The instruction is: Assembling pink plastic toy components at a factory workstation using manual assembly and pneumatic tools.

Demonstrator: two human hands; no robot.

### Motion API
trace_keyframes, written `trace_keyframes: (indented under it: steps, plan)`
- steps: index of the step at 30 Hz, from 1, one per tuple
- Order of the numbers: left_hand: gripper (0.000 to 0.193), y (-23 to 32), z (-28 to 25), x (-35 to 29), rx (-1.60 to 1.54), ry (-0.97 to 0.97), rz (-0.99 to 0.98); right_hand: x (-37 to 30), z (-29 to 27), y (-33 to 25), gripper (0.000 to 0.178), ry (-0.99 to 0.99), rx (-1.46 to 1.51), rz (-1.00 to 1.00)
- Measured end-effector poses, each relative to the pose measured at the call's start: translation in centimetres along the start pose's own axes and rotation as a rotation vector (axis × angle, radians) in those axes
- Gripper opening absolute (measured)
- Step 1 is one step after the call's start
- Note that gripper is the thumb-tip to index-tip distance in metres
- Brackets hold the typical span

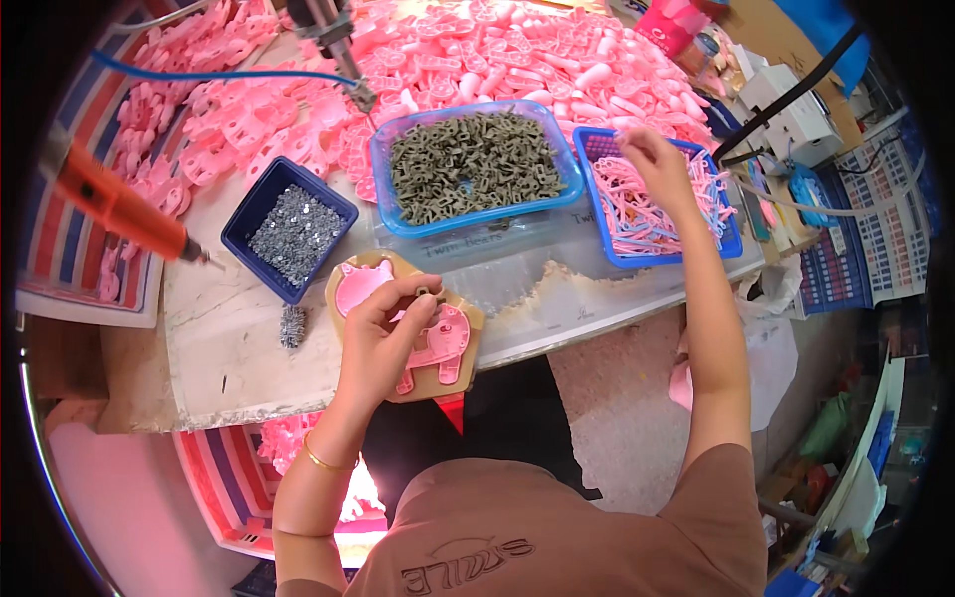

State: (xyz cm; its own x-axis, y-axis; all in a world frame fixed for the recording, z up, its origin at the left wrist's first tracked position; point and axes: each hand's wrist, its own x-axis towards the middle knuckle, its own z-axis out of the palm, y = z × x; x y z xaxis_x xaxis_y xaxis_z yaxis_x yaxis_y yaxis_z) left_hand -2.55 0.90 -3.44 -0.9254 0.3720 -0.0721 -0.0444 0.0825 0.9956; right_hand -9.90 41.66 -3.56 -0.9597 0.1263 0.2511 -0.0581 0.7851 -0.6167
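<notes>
My left hand [383, 333] is closed in a pinch on a small olive-grey part [426, 293], which looks like those heaped in the clear blue bin [477, 221]. Just beneath it, a pink plastic bear-shaped shell [448, 338] lies in a tan fixture [464, 383] at the table's front edge. The hand hides part of the shell. Over the blue basket [637, 261] at the right is my right hand [662, 174], its fingers curled together near the far left rim. Pink and bluish strips [647, 204] fill this basket. Whatever the right fingertips hold, if anything, cannot be made out.
A dark blue tray [239, 234] of small silver screws stands left, with a screw clump [291, 326] below. An orange power screwdriver [124, 204] hangs at the left; another metal driver [338, 50] hangs over the back. Pink plastic parts [497, 60] are piled across the far side.
</notes>
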Motion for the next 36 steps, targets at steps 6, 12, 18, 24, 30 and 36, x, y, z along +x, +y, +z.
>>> trace_keyframes:
  steps: [6,12,18,24,30,36]
  plan:
    - [0.032,0.2,-0.9,0.3,-0.217,0.026,-0.144,-2.1,1.4,-9.9,0.020,-0.220,0.607,-0.017]
    - [0.034,0.7,-0.7,0.1,-0.242,0.086,-0.145,-8.4,6.4,-18.8,0.025,-0.626,0.478,-0.259]
    - [0.032,0.3,-0.8,-0.6,-0.305,0.056,-0.158,-9.1,8.1,-19.3,0.017,-0.543,0.526,-0.154]
    - [0.029,-0.1,-0.2,-1.1,-0.297,0.151,-0.146,-10.5,8.4,-20.3,0.007,-0.380,0.352,-0.256]
    - [0.032,0.1,-0.3,-1.5,-0.343,0.189,-0.138,-11.6,9.6,-19.9,0.008,-0.295,0.369,-0.245]
    - [0.033,0.3,-2.2,-2.2,-0.311,-0.009,-0.215,-10.6,8.7,-20.1,0.014,-0.657,0.489,-0.168]
